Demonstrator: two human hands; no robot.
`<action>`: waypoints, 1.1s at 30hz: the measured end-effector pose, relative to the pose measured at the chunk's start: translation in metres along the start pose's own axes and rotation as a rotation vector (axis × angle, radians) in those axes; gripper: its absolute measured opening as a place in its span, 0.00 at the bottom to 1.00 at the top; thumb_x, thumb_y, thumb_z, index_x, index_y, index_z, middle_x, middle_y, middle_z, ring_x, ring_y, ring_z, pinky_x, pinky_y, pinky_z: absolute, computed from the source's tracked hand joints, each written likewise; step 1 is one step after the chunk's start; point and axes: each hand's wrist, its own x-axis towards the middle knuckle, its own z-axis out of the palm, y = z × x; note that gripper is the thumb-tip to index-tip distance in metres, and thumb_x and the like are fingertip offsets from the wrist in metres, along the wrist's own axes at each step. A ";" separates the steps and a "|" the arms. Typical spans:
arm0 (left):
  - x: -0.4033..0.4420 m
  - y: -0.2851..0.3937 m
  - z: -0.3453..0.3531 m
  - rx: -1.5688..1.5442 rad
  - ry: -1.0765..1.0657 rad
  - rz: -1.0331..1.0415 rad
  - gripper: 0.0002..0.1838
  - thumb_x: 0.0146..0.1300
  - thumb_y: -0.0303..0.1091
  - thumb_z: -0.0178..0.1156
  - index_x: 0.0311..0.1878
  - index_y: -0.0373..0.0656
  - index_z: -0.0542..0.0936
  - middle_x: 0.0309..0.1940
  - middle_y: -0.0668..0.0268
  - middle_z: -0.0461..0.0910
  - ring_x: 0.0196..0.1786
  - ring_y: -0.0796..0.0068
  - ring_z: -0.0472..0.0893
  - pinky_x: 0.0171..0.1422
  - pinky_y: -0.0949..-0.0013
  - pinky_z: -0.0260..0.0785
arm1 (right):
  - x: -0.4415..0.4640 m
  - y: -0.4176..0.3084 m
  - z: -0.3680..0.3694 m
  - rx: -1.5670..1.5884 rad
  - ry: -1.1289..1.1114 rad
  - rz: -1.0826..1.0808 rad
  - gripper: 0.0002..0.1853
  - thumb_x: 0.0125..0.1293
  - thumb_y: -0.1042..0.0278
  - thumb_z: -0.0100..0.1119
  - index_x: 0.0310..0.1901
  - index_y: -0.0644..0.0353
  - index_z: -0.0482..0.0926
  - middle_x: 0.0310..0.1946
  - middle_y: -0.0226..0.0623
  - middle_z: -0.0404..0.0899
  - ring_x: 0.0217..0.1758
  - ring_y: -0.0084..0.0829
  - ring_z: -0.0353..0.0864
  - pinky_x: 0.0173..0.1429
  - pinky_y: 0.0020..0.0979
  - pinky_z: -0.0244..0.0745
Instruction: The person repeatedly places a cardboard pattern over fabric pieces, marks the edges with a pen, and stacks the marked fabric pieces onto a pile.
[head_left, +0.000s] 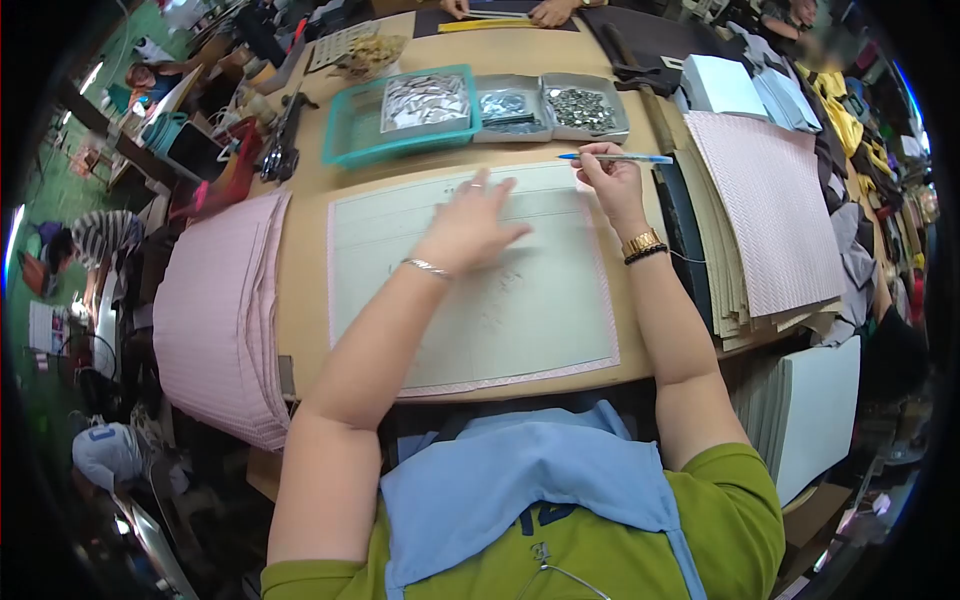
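Observation:
A pale green sheet (pixel 540 330) with ruled lines lies on the table over a pink patterned sheet (pixel 610 340), whose edge shows around it. Over the upper middle of the green sheet is my left hand (pixel 474 225), slightly blurred, fingers spread and nothing held. My right hand (pixel 612 185) pinches a blue pen (pixel 635 158) near the sheet's upper right corner; the pen lies roughly level, its tip to the left. Faint marks show on the green sheet below my left hand.
Beyond the sheets stand a teal tray (pixel 350 125) and a box of metal pieces (pixel 585 110). Pink sheets are stacked at the left (pixel 215 310) and right (pixel 770 210). Another person's hands (pixel 550 12) are at the far edge, beside a yellow ruler (pixel 487 26).

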 end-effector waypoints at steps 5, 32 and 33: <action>-0.054 -0.065 -0.050 0.239 -0.154 -0.328 0.52 0.43 0.65 0.71 0.72 0.51 0.67 0.69 0.47 0.66 0.67 0.49 0.73 0.67 0.49 0.69 | -0.002 0.000 0.069 -0.285 -0.208 -0.164 0.08 0.64 0.65 0.63 0.37 0.62 0.82 0.27 0.33 0.85 0.30 0.19 0.80 0.37 0.24 0.76; -0.075 -0.092 -0.051 0.242 -0.203 -0.359 0.59 0.33 0.65 0.77 0.70 0.46 0.68 0.58 0.48 0.74 0.57 0.49 0.80 0.60 0.54 0.75 | -0.007 -0.010 0.147 -0.563 -0.348 -0.119 0.09 0.61 0.66 0.60 0.33 0.64 0.81 0.21 0.38 0.80 0.24 0.28 0.79 0.34 0.31 0.75; -0.075 -0.091 -0.052 0.244 -0.204 -0.359 0.59 0.33 0.65 0.77 0.70 0.46 0.68 0.58 0.47 0.74 0.57 0.49 0.80 0.60 0.54 0.75 | -0.007 -0.010 0.146 -0.582 -0.359 -0.124 0.09 0.61 0.65 0.60 0.34 0.64 0.81 0.21 0.38 0.80 0.24 0.28 0.79 0.34 0.31 0.75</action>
